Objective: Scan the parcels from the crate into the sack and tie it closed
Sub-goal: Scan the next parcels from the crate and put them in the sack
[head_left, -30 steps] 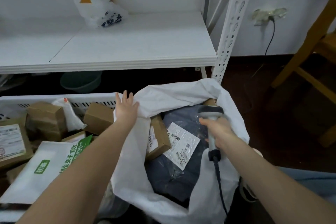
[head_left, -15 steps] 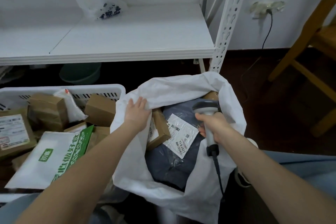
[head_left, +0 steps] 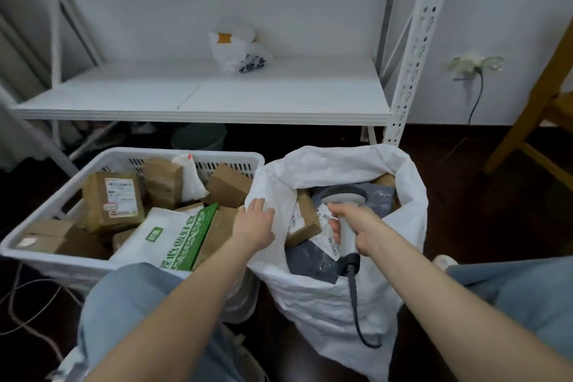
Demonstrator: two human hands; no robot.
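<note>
Left hand [head_left: 255,223]: It is lying flat on the left rim of the sack [head_left: 325,298]. The fingers are straight, so the grip is wide and holding nothing.
Right hand [head_left: 356,226]: It is hanging over the open mouth of the sack. Its grip is wrapping tight round the handle of the scanner [head_left: 342,195].
Scanner: Its grey head is pointing down into the sack. Its dark cable [head_left: 356,313] is hanging down the front of the sack.
Sack: It is white and standing open, just to the right of the crate [head_left: 198,153] and touching it.
Inside the sack: A small brown box [head_left: 305,220] is leaning at the left side. A dark grey bag [head_left: 310,260] with a white label is lying under the scanner.
Crate: It is white and sitting on the left, holding many parcels.
Inside the crate: A labelled box [head_left: 113,201] is standing at the left, with more brown boxes around it. A green and white bag [head_left: 173,236] is lying on top, near the front.
Shelf [head_left: 217,96]: It is white and standing behind the crate and sack. A plastic bag [head_left: 235,49] is sitting on it, far back.
Bucket [head_left: 200,136]: It is green and sitting in the dark under the shelf.
Chair [head_left: 527,133]: It is wooden and standing at the far right.
</note>
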